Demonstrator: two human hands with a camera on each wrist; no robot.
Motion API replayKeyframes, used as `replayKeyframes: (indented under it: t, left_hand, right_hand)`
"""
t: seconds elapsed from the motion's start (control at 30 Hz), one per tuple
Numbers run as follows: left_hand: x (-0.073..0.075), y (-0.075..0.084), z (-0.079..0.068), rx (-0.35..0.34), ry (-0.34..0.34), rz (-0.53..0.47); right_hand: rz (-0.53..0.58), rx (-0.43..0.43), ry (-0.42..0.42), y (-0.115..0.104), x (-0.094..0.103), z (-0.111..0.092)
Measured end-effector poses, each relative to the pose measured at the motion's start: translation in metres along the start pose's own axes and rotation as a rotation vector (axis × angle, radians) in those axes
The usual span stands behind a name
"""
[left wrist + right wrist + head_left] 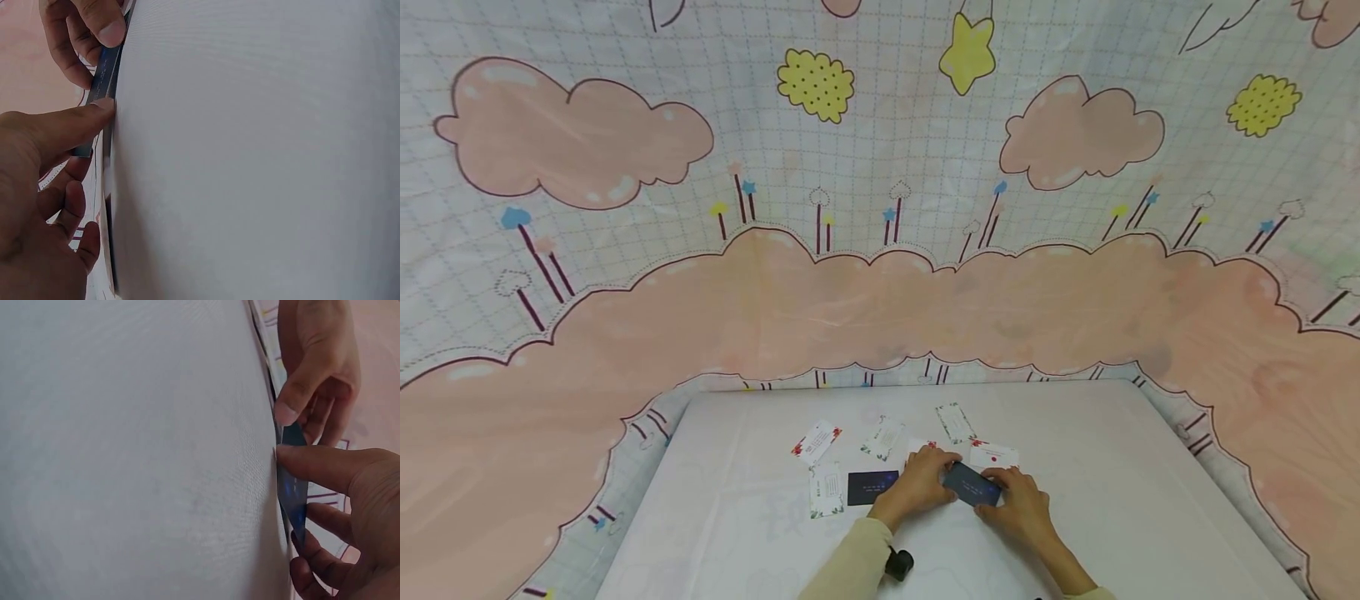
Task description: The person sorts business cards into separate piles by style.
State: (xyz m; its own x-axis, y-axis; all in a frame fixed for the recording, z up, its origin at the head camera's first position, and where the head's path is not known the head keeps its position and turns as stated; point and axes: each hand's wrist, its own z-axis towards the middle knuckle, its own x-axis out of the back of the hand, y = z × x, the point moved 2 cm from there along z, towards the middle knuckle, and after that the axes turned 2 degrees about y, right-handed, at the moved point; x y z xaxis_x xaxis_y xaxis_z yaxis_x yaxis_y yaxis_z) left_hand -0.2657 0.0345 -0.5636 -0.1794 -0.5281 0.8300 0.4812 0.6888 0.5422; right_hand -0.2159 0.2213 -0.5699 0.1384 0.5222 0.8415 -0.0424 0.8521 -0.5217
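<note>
A dark blue card (pixel 972 485) is held between both hands, tilted slightly, close over the white table. My left hand (pixel 925 479) pinches its left end, thumb on the near edge. Thumb and fingers of my right hand (pixel 1019 502) grip the opposite end. In the left wrist view the card (pixel 103 78) appears nearly edge-on between the hands, right at the tabletop. The right wrist view shows the right thumb on the near edge of the card (pixel 294 487) and fingers at its far side. Another dark card (pixel 867 487) lies left of the left hand, partly covered by it.
White cards with red flowers (pixel 817 442) and green leaves (pixel 826 492) lie around the hands. Behind them are more leafy cards (pixel 955 423) and a red-flowered card (pixel 996 455). One more is mostly hidden behind the left hand. A patterned cloth (pixel 880 312) hangs behind the table (pixel 737 533).
</note>
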Motion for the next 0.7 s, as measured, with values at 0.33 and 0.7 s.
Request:
replayKeyframes:
  t: [0.33, 0.7]
  left_hand:
    - [0.007, 0.003, -0.008, -0.008, 0.018, -0.03]
    - [0.024, 0.01, -0.014, -0.01, 0.086, 0.011]
  right_hand:
    - [0.085, 0.015, -0.022, -0.002, 0.005, -0.005]
    - [0.11, 0.102, 0.077, -0.012, 0.018, -0.001]
